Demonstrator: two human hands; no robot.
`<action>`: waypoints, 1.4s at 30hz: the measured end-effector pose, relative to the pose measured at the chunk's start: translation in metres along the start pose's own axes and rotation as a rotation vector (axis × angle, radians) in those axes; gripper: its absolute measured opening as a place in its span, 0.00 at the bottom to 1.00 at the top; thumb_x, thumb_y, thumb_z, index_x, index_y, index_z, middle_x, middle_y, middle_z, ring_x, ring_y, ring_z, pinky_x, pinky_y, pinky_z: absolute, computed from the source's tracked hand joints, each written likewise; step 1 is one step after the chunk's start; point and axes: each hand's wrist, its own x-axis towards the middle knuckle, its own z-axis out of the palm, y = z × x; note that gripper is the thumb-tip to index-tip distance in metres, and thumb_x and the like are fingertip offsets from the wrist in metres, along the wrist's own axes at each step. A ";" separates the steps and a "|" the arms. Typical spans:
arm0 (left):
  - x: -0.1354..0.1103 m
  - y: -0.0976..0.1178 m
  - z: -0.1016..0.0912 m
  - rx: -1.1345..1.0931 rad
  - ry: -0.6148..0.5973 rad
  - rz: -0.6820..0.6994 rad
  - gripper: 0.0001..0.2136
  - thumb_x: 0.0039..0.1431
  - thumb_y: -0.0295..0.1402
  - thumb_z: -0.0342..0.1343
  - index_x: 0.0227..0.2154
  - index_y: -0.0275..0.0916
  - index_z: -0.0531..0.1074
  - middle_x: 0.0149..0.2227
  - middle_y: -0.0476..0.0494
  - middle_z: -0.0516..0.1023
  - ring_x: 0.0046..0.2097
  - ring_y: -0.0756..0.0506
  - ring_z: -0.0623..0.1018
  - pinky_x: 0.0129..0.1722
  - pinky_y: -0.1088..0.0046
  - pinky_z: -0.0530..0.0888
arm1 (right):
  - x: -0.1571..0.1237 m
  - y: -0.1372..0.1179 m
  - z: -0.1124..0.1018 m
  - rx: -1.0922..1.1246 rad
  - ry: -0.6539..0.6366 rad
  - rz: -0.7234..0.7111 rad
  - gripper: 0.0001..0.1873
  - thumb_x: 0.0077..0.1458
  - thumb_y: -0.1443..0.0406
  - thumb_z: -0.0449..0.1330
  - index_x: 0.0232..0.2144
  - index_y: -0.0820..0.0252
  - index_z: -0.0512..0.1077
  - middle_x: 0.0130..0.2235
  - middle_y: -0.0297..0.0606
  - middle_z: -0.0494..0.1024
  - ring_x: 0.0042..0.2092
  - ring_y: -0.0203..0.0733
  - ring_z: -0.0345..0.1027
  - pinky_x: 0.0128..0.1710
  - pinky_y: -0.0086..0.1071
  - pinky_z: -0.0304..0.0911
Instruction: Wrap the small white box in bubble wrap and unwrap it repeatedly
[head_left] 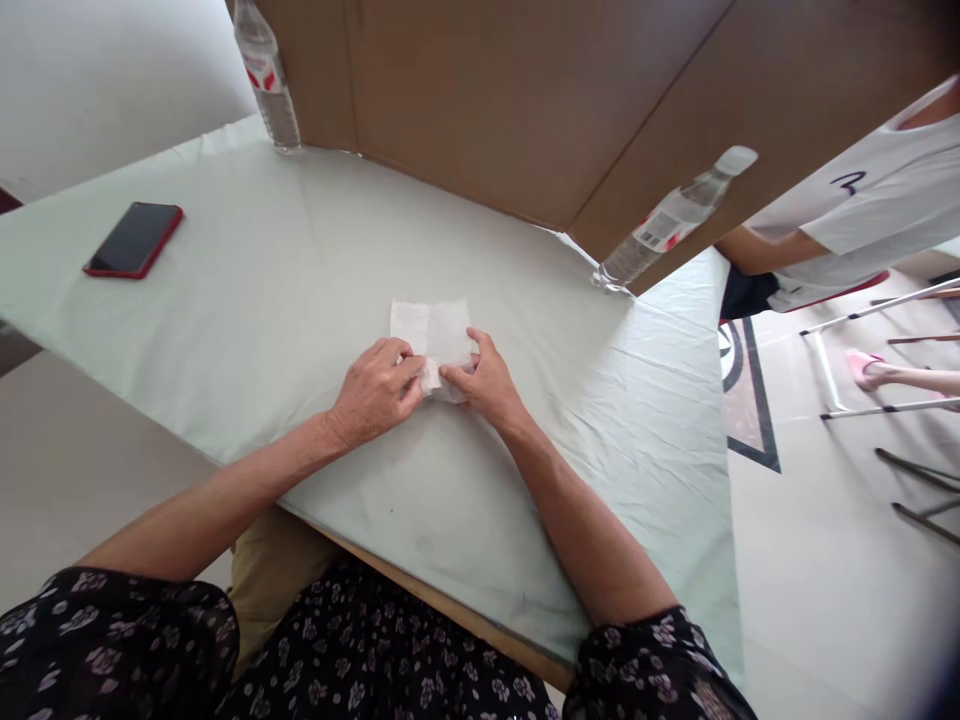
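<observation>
A thin white paper tissue (pixel 448 325) lies partly spread on the pale green tablecloth, its far part flat and creased down the middle. Its near edge is bunched or folded up between my hands. My left hand (pixel 381 388) pinches that near part with thumb and forefinger. From the other side, my right hand (pixel 486 378) grips the tissue, thumb on top and some fingers hidden beneath it. Both hands rest low over the cloth, close together.
A phone in a red case (pixel 135 240) lies at the left. Brown cardboard panels (pixel 495 100) stand along the back, with one water bottle (pixel 268 80) at the left and another bottle (pixel 671 222) at the right. Beyond them, a person in a white shirt (pixel 885 190) is at the right.
</observation>
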 end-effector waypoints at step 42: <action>-0.003 0.004 0.008 -0.383 -0.014 -0.209 0.20 0.57 0.27 0.52 0.54 0.35 0.65 0.42 0.39 0.75 0.43 0.42 0.76 0.42 0.65 0.76 | -0.029 -0.023 0.010 -0.053 -0.125 -0.319 0.41 0.58 0.64 0.54 0.71 0.57 0.49 0.51 0.43 0.80 0.33 0.37 0.69 0.36 0.37 0.69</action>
